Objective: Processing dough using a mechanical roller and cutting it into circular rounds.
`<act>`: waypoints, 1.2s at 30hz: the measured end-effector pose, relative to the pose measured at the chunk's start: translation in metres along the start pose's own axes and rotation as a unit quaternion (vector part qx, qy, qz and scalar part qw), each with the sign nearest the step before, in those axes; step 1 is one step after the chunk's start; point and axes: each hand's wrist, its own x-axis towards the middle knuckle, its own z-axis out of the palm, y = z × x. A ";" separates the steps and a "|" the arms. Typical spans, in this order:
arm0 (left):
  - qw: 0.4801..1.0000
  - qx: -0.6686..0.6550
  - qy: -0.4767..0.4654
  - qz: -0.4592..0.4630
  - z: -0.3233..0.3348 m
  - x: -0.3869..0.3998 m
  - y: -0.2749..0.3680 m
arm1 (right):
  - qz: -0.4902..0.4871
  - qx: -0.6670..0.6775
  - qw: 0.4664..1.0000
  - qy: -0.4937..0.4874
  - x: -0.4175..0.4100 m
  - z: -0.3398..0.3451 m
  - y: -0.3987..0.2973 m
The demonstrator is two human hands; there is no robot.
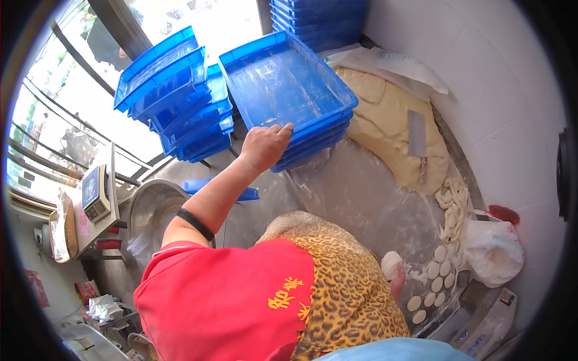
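My left hand [266, 145] grips the near rim of the top blue plastic tray [280, 85], which sits on a stack of similar trays. The tray's inside carries white floury smears. Low on the right, my right hand [398, 282] cups a pale dough ball [390, 265]; the apron hides most of that hand and its forearm. Small flattened dough rounds [436, 284] lie beside it on the floured metal worktop [375, 198]. Farther along spreads a large slab of dough [375, 122], with a cleaver [416, 133] lying on it.
Blue trays [176, 104] are stacked unevenly by the window. A perforated metal basin [153, 207] and a weighing scale [95, 192] are at left. Dough strips [453, 207], a white plastic bag [492, 252], a red brush [503, 214] and a metal box [490, 322] line the wall side.
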 end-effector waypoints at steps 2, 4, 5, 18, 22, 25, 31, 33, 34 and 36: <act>1.000 0.004 -0.020 -0.003 0.004 0.001 -0.002 | 0.008 0.000 0.999 0.036 0.004 0.011 0.002; 1.000 -0.007 -0.024 -0.005 0.003 0.000 -0.001 | 0.027 0.019 0.998 0.062 0.009 0.013 0.004; 1.000 -0.014 -0.024 -0.010 -0.001 0.002 0.000 | 0.025 0.019 0.997 0.068 0.011 0.013 0.005; 0.645 -0.736 -0.150 -0.138 0.023 0.023 0.148 | -0.018 -0.006 0.951 -0.309 0.002 0.264 -0.039; 0.423 -0.857 -0.124 -0.268 0.007 0.071 0.084 | -0.040 -0.111 0.970 -0.215 0.007 0.257 -0.047; 0.389 -0.880 -0.109 -0.250 -0.002 0.108 0.016 | -0.009 -0.122 0.983 -0.134 0.009 0.205 -0.033; 0.472 -0.799 -0.199 -0.314 0.065 0.161 -0.032 | 0.025 -0.054 0.995 -0.086 -0.002 0.166 0.000; 0.523 -0.771 -0.256 -0.258 0.093 0.168 -0.021 | 0.025 -0.056 0.995 -0.082 -0.005 0.166 0.006; 0.553 -0.750 -0.266 -0.245 0.076 0.175 -0.013 | 0.023 -0.057 0.995 -0.075 -0.005 0.164 0.007; 0.703 -0.633 -0.250 -0.203 0.064 0.178 -0.010 | 0.016 -0.053 0.995 -0.081 -0.003 0.162 0.009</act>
